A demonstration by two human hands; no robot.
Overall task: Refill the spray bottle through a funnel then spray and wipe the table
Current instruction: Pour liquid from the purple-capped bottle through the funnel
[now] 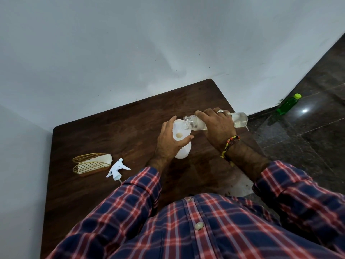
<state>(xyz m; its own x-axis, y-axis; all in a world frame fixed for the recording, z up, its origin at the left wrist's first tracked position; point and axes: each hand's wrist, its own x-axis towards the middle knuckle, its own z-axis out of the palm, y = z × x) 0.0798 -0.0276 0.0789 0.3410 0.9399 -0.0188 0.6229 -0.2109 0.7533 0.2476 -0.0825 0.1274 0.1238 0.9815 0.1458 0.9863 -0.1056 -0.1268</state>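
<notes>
As the left hand (169, 142) grips the funnel (180, 132) atop the white spray bottle (183, 152) on the counter (104, 128), the right hand's (217, 126) fingers clasp a clear bottle (240, 119), tipped to pour; refilling appears underway, and reattaching the sprayer head (117, 168) likely follows.

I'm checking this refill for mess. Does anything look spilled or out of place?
No spill shows on the table. Only the green bottle looks odd: it lies on the floor by the wall. The spray head is merely off for refilling.
</notes>
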